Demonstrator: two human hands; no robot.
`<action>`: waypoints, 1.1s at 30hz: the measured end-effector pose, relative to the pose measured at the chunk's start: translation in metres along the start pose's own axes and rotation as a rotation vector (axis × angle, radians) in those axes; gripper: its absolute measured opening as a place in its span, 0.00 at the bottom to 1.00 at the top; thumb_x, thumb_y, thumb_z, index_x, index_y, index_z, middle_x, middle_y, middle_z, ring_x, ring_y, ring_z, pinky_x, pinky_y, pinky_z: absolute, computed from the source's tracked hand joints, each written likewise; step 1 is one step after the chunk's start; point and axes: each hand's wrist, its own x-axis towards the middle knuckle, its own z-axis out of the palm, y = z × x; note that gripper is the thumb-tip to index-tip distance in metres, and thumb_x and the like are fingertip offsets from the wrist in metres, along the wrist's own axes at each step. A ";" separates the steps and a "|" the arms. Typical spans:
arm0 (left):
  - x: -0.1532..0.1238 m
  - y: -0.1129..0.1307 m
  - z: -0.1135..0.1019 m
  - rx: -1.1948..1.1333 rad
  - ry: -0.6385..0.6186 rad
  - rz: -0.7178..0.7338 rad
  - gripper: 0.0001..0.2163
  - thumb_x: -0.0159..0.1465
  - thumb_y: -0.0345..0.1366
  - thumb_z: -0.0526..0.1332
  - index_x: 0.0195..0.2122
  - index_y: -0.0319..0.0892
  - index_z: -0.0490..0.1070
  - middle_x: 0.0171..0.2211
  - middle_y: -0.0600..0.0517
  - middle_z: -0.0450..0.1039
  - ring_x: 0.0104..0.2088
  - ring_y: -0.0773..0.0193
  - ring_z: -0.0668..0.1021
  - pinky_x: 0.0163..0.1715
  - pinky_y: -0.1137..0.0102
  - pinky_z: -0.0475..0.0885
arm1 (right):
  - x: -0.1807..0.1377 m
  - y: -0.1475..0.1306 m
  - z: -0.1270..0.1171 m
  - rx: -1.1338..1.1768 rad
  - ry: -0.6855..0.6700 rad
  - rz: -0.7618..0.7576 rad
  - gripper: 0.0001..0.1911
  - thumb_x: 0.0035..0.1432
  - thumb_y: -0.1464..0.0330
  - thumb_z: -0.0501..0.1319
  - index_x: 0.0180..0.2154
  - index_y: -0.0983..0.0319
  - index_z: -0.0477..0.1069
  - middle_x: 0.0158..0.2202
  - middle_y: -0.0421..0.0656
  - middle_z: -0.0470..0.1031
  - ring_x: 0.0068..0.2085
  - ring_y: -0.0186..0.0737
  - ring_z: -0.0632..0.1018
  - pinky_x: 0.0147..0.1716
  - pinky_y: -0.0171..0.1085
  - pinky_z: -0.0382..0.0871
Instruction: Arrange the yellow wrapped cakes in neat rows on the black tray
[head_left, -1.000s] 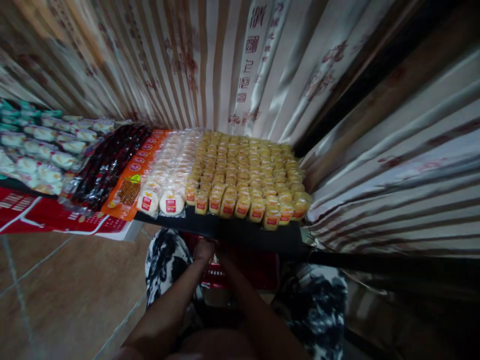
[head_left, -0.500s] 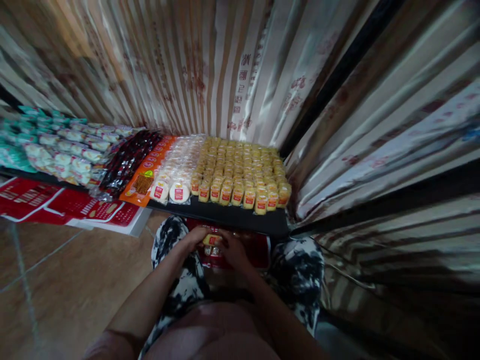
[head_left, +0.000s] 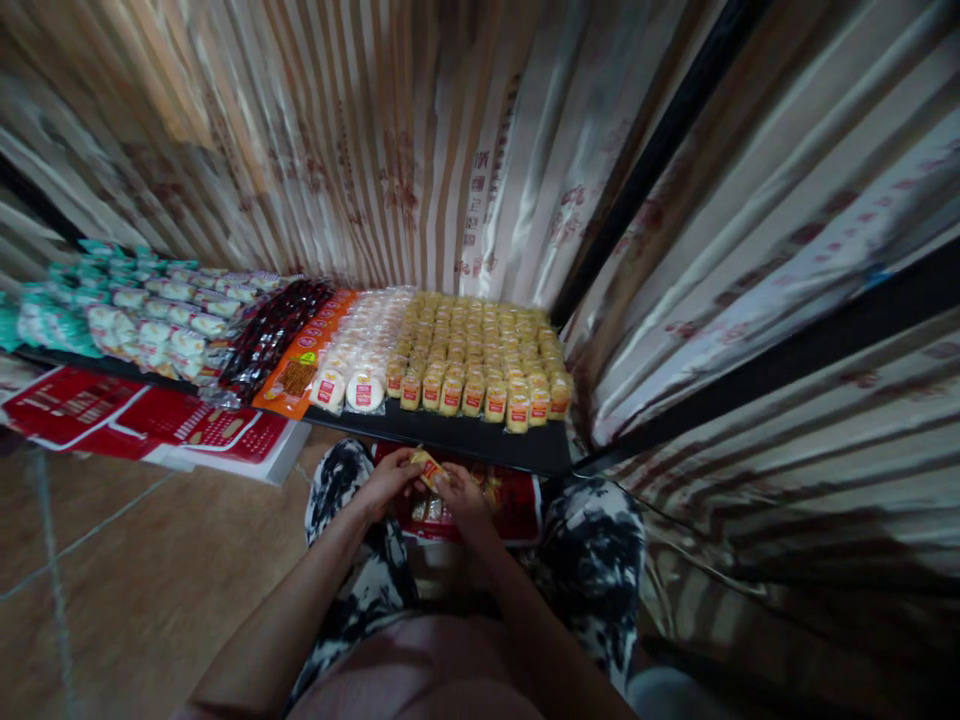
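Note:
Between my knees, my left hand (head_left: 390,481) and my right hand (head_left: 460,494) both grip one small yellow wrapped cake (head_left: 428,468) with a red label. The left fingers pinch its left end and the right fingers its right end, and it lies tilted, its right side lower. Beneath the hands is a red printed bag (head_left: 517,505), partly hidden, with small wrapped pieces showing on it. Just beyond, rows of similar yellow wrapped cakes (head_left: 472,350) stand on a black shelf (head_left: 450,430).
Left of the yellow cakes lie white round wrapped cakes (head_left: 365,392), an orange packet (head_left: 289,385), dark wrapped packs (head_left: 274,335) and white-and-teal packs (head_left: 161,310). Red printed bags (head_left: 142,415) lie at the left. A striped curtain (head_left: 420,150) hangs behind, with black bars (head_left: 660,160) at the right.
The cake has turned from nearly level to tilted, right side down, and sits slightly higher. Both hands still hold it. The whole view has shifted slightly.

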 end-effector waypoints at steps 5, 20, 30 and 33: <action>-0.009 0.000 0.003 -0.214 0.062 0.001 0.08 0.55 0.30 0.61 0.37 0.37 0.67 0.34 0.49 0.74 0.27 0.71 0.76 0.26 0.78 0.70 | -0.004 -0.011 0.001 0.177 0.051 0.066 0.31 0.35 0.54 0.66 0.42 0.62 0.64 0.33 0.46 0.75 0.36 0.44 0.78 0.37 0.41 0.71; -0.016 -0.002 0.011 0.862 0.371 0.683 0.20 0.57 0.37 0.59 0.52 0.44 0.64 0.49 0.48 0.67 0.51 0.57 0.67 0.53 0.62 0.62 | -0.001 -0.079 -0.010 -0.327 0.030 -0.318 0.14 0.49 0.63 0.59 0.39 0.62 0.69 0.34 0.43 0.73 0.28 0.33 0.72 0.28 0.33 0.69; 0.007 0.006 -0.016 0.784 0.772 0.612 0.18 0.59 0.38 0.56 0.50 0.36 0.64 0.45 0.43 0.67 0.46 0.56 0.70 0.48 0.62 0.66 | 0.026 -0.089 0.030 -0.707 -0.118 -0.572 0.20 0.60 0.68 0.47 0.53 0.58 0.64 0.43 0.46 0.70 0.43 0.39 0.73 0.43 0.38 0.68; 0.019 0.022 -0.027 0.740 0.815 0.557 0.21 0.60 0.40 0.56 0.53 0.36 0.61 0.44 0.42 0.66 0.45 0.55 0.71 0.45 0.64 0.68 | 0.044 -0.090 0.042 -0.969 -0.114 -0.590 0.24 0.60 0.72 0.45 0.57 0.59 0.59 0.41 0.48 0.70 0.43 0.41 0.72 0.44 0.39 0.67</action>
